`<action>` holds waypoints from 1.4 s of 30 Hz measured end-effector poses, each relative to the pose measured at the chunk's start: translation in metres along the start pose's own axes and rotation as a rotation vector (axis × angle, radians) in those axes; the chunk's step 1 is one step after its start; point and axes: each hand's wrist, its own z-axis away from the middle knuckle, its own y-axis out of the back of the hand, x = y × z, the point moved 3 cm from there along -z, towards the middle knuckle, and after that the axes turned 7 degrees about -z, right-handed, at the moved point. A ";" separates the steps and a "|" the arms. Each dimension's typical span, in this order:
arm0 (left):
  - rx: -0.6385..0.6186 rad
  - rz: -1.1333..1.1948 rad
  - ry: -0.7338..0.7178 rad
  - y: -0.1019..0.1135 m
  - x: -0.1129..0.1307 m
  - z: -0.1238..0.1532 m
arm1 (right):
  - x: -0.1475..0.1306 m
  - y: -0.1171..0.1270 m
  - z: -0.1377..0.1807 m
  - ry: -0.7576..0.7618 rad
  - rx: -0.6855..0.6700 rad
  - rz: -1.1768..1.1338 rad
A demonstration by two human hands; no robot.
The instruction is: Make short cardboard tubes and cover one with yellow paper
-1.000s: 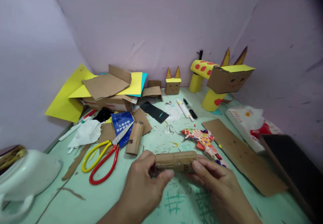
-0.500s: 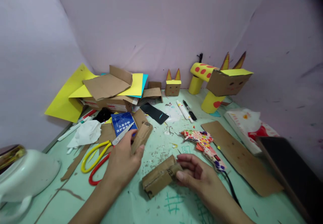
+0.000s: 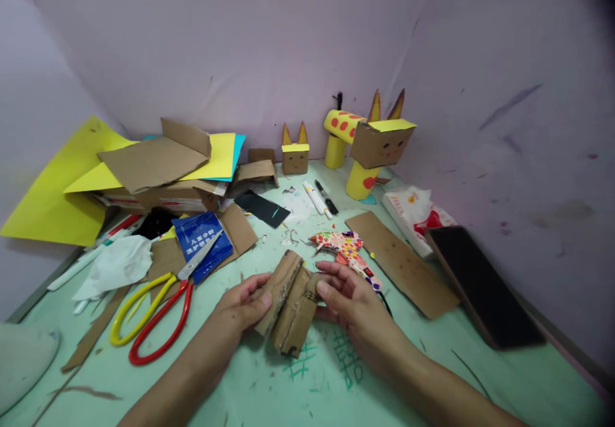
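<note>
My left hand (image 3: 240, 308) is closed on a narrow folded cardboard box (image 3: 284, 279), thumb on its near face. Wrapped round the right end of a second small cardboard box (image 3: 294, 317) are the fingers of my right hand (image 3: 353, 302). The two boxes are side by side, long edges nearly parallel and tilted; whether they touch all along is unclear. Left of my hands, scissors (image 3: 181, 278) with one yellow and one red handle lie with their blades over a blue packet (image 3: 202, 241). A flower-patterned glue gun (image 3: 343, 251) lies just beyond my right hand.
Stacked cardboard and yellow paper (image 3: 48, 190) stand at the back left. A small cardboard animal head (image 3: 295, 161) and a yellow spotted cardboard animal (image 3: 382, 145) are at the back. A flat cardboard strip (image 3: 403, 263), tissue pack (image 3: 413, 218) and dark phone (image 3: 483, 289) lie right.
My left hand has picked the narrow cardboard box up from beside the scissors and brought it right, against the one in my right hand. The view has shifted to the right.
</note>
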 end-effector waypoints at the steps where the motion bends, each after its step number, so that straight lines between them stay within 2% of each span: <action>1: -0.001 -0.020 -0.002 -0.001 -0.001 0.001 | 0.000 0.000 0.001 0.000 0.008 -0.008; 6: -0.088 -0.088 -0.035 -0.005 0.000 0.006 | -0.002 0.000 0.001 0.024 0.018 0.018; 10: -0.067 -0.096 -0.010 -0.007 0.000 0.007 | -0.002 -0.002 0.002 0.025 -0.055 0.051; 13: -0.084 -0.098 -0.057 -0.011 0.001 0.006 | 0.001 -0.006 0.005 -0.003 -0.128 0.060; 16: -0.109 -0.105 -0.102 -0.016 0.004 0.006 | 0.004 -0.007 0.006 -0.005 -0.114 0.090; 21: -0.104 -0.099 -0.087 -0.020 0.005 0.008 | 0.003 -0.008 0.006 0.075 -0.150 0.060; 26: -0.020 -0.205 -0.157 -0.023 0.008 0.012 | 0.000 -0.010 0.009 0.181 -0.228 0.029; 30: 0.071 -0.400 -0.227 -0.022 0.011 0.015 | 0.000 -0.010 0.011 0.231 -0.312 0.054; 33: 0.122 -0.533 -0.252 -0.020 0.009 0.015 | 0.000 -0.010 0.011 0.224 -0.354 0.029; 39: 0.185 -0.513 -0.342 -0.025 0.004 0.016 | 0.003 -0.012 0.014 0.117 -0.314 -0.173; 42: 0.230 -0.544 -0.370 -0.026 0.000 0.017 | 0.004 -0.014 0.016 0.141 -0.415 -0.141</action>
